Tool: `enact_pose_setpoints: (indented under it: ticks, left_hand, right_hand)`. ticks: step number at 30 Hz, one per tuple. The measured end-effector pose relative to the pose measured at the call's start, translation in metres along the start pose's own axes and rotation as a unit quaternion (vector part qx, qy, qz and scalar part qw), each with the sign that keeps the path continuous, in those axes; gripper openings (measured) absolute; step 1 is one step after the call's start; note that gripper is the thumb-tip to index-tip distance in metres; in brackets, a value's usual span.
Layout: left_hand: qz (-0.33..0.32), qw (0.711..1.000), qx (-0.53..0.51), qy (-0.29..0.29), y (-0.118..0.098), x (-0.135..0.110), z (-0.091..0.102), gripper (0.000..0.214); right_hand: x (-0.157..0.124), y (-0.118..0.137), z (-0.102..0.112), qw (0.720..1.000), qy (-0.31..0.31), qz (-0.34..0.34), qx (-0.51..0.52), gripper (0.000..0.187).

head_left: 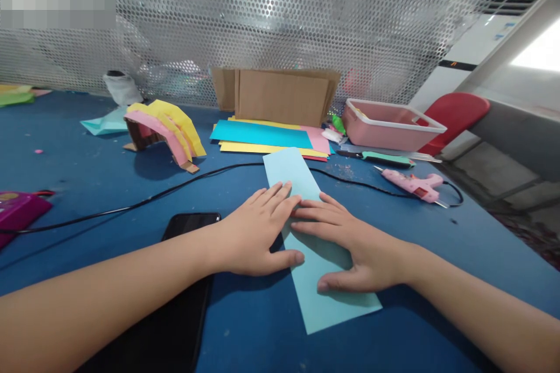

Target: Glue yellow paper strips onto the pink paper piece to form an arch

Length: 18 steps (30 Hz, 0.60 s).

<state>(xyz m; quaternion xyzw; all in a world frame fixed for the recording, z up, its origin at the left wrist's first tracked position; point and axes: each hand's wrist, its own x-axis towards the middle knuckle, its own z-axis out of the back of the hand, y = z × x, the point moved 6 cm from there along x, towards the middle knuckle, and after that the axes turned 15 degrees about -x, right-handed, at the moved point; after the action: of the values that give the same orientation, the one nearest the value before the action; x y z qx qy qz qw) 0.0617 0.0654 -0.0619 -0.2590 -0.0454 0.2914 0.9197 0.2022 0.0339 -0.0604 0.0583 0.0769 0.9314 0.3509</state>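
A long strip of light blue paper [292,170] lies slantwise on the blue table in front of me. My left hand [258,233] rests on its left edge, fingers stretched out and thumb apart. On the right part of the same paper lies my right hand [354,242], its fingers spread and its thumb near the lower end. The fingertips of both hands meet around the middle of the strip. Neither hand grips anything. Under my left forearm is a black phone [188,303], partly covered by the arm.
A black cable [166,187] crosses the table behind my hands to a pink glue gun [413,182]. Farther back are coloured paper sheets [262,134], cardboard [280,93], a pink basket [380,125], a green-handled knife [387,158] and a pink-yellow paper arch [166,128]. A purple box [21,210] sits left.
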Motion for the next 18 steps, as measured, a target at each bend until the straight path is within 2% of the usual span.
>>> enact_pose_setpoints:
  ticks: [9, 18]
  left_hand:
    - [0.027, 0.999, 0.009, 0.026, 0.0008, 0.0000, -0.0019, 0.093]
    - [0.017, 1.000, -0.001, 0.021, 0.0012, -0.0007, -0.0011, 0.093]
  right_hand:
    - [-0.0008, -0.0004, -0.0023, 1.000, 0.003, -0.002, -0.022, 0.090]
    - [0.0004, -0.0002, -0.0010, 1.000, 0.013, -0.006, -0.021, 0.090]
